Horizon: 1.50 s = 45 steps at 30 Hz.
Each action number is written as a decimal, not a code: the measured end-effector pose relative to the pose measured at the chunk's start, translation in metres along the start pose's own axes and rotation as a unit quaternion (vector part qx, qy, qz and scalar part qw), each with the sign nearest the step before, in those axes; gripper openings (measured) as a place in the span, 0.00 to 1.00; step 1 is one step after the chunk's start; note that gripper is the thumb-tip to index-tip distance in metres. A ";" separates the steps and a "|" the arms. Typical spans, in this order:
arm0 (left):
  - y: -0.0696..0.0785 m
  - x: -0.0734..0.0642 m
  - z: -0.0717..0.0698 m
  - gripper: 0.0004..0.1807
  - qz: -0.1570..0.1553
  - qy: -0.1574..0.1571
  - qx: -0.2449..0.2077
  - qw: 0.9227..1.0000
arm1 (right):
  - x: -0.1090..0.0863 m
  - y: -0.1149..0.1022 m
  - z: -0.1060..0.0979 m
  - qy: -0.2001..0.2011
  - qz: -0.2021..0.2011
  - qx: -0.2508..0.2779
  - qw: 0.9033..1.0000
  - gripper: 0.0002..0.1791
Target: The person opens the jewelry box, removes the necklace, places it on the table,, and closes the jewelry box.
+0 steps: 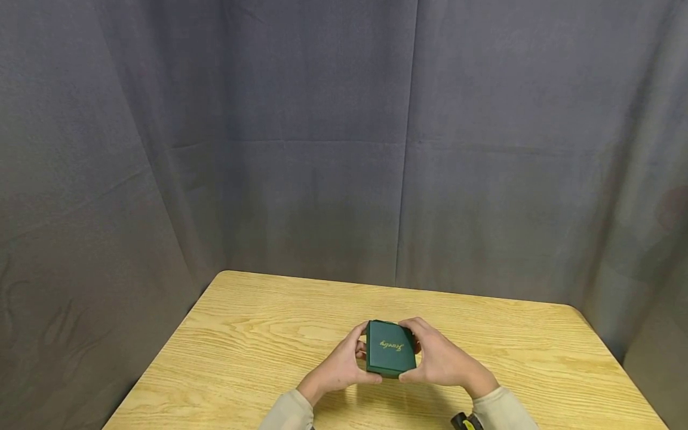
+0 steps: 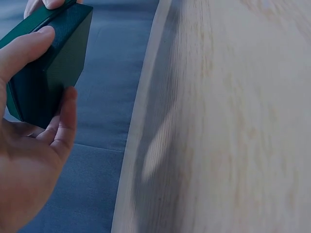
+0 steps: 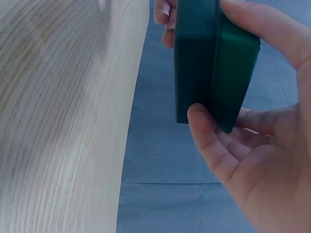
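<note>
A dark green jewelry box (image 1: 391, 345) with gold "Jewelry" lettering on its lid is held up over the table between both hands. The lettering appears upside down in the head view. My left hand (image 1: 344, 362) grips the box's left side, thumb on the near edge and fingers curled along the side and underneath. On the opposite side my right hand (image 1: 442, 357) grips it in the same way. The left wrist view shows the box (image 2: 53, 63) clear of the tabletop. In the right wrist view a seam runs along the side of the box (image 3: 194, 73), and its lid looks closed.
The light wood-grain table (image 1: 258, 346) spreads out beneath the hands. Grey curtains (image 1: 317, 149) hang behind it and along both sides. A black and yellow band (image 1: 466, 421) sits at the right wrist.
</note>
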<state>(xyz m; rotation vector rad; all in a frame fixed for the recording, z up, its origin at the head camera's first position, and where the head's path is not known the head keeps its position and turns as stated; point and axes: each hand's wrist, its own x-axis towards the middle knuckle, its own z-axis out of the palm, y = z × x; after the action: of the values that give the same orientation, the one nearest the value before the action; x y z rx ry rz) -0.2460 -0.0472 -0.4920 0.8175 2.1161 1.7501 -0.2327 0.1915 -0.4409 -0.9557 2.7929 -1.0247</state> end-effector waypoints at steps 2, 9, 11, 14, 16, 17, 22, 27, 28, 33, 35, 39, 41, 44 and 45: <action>0.000 0.000 0.000 0.55 0.002 0.001 0.000 1.000 | 0.000 0.000 0.000 -0.001 0.002 0.001 1.000 0.48; -0.002 0.000 0.001 0.55 0.002 0.005 0.009 1.000 | 0.000 0.000 -0.002 0.000 -0.004 -0.001 1.000 0.48; -0.002 0.000 0.001 0.55 0.000 0.004 0.010 1.000 | 0.000 0.000 -0.002 0.001 -0.007 -0.003 1.000 0.48; -0.002 0.001 0.001 0.56 -0.003 0.002 0.011 1.000 | 0.000 0.000 -0.002 0.004 -0.010 -0.005 1.000 0.49; -0.001 0.001 0.001 0.58 -0.005 0.000 0.010 1.000 | 0.000 0.000 -0.002 0.004 -0.010 -0.007 1.000 0.49; -0.001 0.001 0.001 0.58 -0.005 0.000 0.011 1.000 | 0.000 0.000 -0.002 0.003 -0.010 -0.007 1.000 0.49; 0.000 -0.001 0.001 0.57 -0.007 -0.004 0.016 1.000 | -0.001 0.000 -0.002 0.003 -0.013 -0.006 1.000 0.49; 0.000 -0.002 0.002 0.55 -0.011 0.000 0.010 1.000 | -0.001 0.001 -0.001 0.003 -0.012 -0.003 1.000 0.49; 0.000 -0.002 0.002 0.55 -0.012 0.000 0.009 1.000 | -0.001 0.001 -0.001 0.002 -0.011 -0.004 1.000 0.49; -0.001 -0.001 0.001 0.53 -0.010 0.002 0.002 1.000 | -0.003 0.002 -0.002 0.003 -0.014 -0.008 1.000 0.50; -0.002 -0.002 0.001 0.53 -0.009 0.002 0.000 1.000 | -0.004 0.003 -0.003 0.004 -0.018 -0.009 1.000 0.50; -0.002 -0.002 0.000 0.52 -0.007 0.003 -0.002 1.000 | -0.005 0.003 -0.004 0.004 -0.018 -0.009 1.000 0.50; -0.002 -0.003 0.000 0.52 -0.006 0.004 0.000 1.000 | -0.005 0.003 -0.005 0.005 -0.018 -0.010 1.000 0.50; -0.001 -0.003 0.001 0.52 -0.006 0.006 0.007 1.000 | -0.007 0.004 -0.006 0.002 -0.018 -0.009 1.000 0.50; -0.001 -0.003 0.001 0.51 -0.006 0.007 0.010 1.000 | -0.007 0.004 -0.006 0.001 -0.017 -0.008 1.000 0.50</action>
<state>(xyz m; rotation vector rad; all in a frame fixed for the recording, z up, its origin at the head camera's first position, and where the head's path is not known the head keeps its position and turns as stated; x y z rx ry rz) -0.2428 -0.0481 -0.4935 0.7996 2.1451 1.7370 -0.2304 0.2013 -0.4400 -1.0094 2.7989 -1.0091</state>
